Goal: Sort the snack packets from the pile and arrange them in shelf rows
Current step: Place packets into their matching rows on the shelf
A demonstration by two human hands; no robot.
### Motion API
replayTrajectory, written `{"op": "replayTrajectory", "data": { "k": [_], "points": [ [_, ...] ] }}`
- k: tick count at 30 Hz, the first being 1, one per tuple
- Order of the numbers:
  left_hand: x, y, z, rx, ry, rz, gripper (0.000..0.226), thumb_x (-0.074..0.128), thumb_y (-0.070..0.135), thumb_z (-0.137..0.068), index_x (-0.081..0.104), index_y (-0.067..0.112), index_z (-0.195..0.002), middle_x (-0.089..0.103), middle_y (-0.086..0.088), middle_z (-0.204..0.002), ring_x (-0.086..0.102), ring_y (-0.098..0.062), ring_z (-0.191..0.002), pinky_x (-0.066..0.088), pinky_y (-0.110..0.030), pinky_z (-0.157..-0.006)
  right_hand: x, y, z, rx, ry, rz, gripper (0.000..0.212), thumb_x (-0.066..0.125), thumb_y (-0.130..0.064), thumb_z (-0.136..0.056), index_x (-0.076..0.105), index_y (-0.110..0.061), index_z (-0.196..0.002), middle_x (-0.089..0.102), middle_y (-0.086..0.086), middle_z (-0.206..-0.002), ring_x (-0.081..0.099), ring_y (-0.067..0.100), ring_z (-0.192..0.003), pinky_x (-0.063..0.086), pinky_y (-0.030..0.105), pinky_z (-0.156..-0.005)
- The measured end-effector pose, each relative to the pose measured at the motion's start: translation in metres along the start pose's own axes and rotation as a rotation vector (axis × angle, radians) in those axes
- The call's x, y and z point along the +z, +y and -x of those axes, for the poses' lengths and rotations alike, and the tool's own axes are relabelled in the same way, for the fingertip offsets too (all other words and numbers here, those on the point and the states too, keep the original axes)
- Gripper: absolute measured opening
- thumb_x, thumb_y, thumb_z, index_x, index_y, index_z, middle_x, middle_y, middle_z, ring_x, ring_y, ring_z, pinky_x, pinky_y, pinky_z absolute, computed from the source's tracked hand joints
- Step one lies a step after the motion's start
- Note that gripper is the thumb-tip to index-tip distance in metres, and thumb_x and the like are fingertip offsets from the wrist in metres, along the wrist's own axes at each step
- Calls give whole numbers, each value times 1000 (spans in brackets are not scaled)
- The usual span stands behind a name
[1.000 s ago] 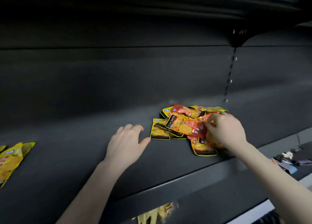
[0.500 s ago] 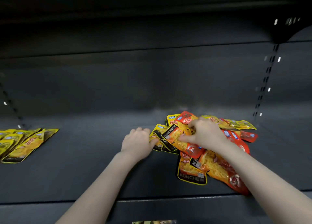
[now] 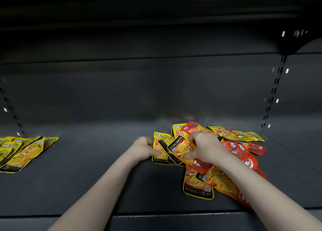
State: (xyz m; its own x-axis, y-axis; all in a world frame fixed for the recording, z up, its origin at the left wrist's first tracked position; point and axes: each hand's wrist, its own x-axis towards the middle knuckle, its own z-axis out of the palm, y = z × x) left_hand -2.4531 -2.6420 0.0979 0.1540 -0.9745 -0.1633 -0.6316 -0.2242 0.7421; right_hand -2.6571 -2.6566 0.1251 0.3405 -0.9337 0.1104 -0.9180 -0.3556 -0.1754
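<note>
The fingers of the right hand curl round an orange packet at the top of the pile, thumb low and fingertips over its far edge, so the packet sits pinched and tilted, its long axis running from near-left up to far-right. The left hand lies just beside it on the pile's left edge, thumb pressing a yellow packet; whether its other fingers curl round that packet I cannot tell. The right hand is on the thing already, so the coming move likely turns on lifting the orange packet clear without dragging the ones under it. The sorted yellow row lies well apart to the far left, nearer the left arm. All of this rests on a dark flat shelf with a plain back panel, a slotted upright at right, and another shelf overhead.
</note>
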Motion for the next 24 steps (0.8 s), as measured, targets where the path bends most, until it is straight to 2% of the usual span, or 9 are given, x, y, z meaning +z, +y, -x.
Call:
{"op": "replayTrajectory", "data": {
  "k": [2, 4, 7, 11, 14, 16, 18, 20, 24],
  "points": [
    [-7, -3, 2, -15, -47, -10, 17, 71, 13, -82, 62, 10, -94, 63, -4, -87, 55, -14, -73, 41, -20, -56, -1, -1, 3, 18, -1, 33, 62, 71, -53, -74, 54, -10, -116, 54, 7, -115, 50, 26, -111, 42, 34, -92],
    [-16, -7, 4, -28, -75, -31, 11, 66, 11, -85, 58, 15, -91, 56, 1, -80, 47, -8, -66, 37, -17, -52, -1, -1, 4, 33, -23, 46, 64, 69, -57, -73, 52, -11, -114, 57, 6, -111, 53, 26, -107, 43, 34, -88],
    [-29, -14, 6, -70, -99, -27, 14, 65, 12, -85, 55, 20, -81, 52, 4, -73, 47, -6, -64, 39, -14, -50, -2, -1, 4, 41, -64, -1, 64, 73, -54, -71, 52, -12, -114, 59, 3, -107, 55, 24, -102, 44, 34, -87],
    [-32, -18, 2, -85, -30, 33, 17, 70, 26, -84, 55, 18, -81, 56, 3, -74, 51, -7, -65, 42, -16, -51, -3, -7, 5, 44, -57, -29, 59, 77, -44, -70, 56, -10, -113, 61, 4, -109, 56, 23, -102, 45, 34, -85],
    [-26, -15, -3, -70, 33, 73, 28, 79, 32, -75, 59, 12, -76, 59, -1, -72, 56, -12, -63, 45, -18, -54, -7, -10, 5, 39, -49, -55, 42, 78, -41, -68, 54, -10, -83, 54, 1, -79, 52, 19, -76, 40, 30, -62],
    [-22, -12, -4, -81, 63, 65, 28, 83, 29, -70, 61, 12, -73, 62, -3, -75, 58, -17, -68, 45, -22, -61, -9, -10, 7, 24, -51, -108, 43, 78, -41, -69, 46, -14, -76, 45, -1, -73, 46, 18, -71, 33, 28, -56],
    [-21, -10, -3, -89, 48, 91, 21, 81, 21, -72, 61, 14, -75, 64, -2, -77, 60, -15, -70, 47, -23, -61, -8, -8, 9, 4, -58, -203, 40, 78, -38, -72, 48, -16, -87, 50, -2, -81, 50, 18, -80, 38, 28, -61],
    [-21, -9, 1, -97, -13, 168, 14, 75, 13, -77, 61, 15, -80, 65, -1, -78, 62, -11, -67, 51, -22, -62, -6, -6, 9, -2, -57, -294, 39, 76, -34, -75, 52, -14, -98, 55, 3, -91, 55, 21, -87, 44, 34, -70],
    [-31, -13, 17, -98, -16, 330, 15, 66, 2, -83, 62, 15, -91, 68, -1, -82, 66, -10, -68, 56, -29, -70, -7, -6, 10, 36, -27, -654, 25, 71, -15, -77, 57, -6, -95, 64, 18, -94, 64, 29, -80, 49, 40, -71]
  ]
}}
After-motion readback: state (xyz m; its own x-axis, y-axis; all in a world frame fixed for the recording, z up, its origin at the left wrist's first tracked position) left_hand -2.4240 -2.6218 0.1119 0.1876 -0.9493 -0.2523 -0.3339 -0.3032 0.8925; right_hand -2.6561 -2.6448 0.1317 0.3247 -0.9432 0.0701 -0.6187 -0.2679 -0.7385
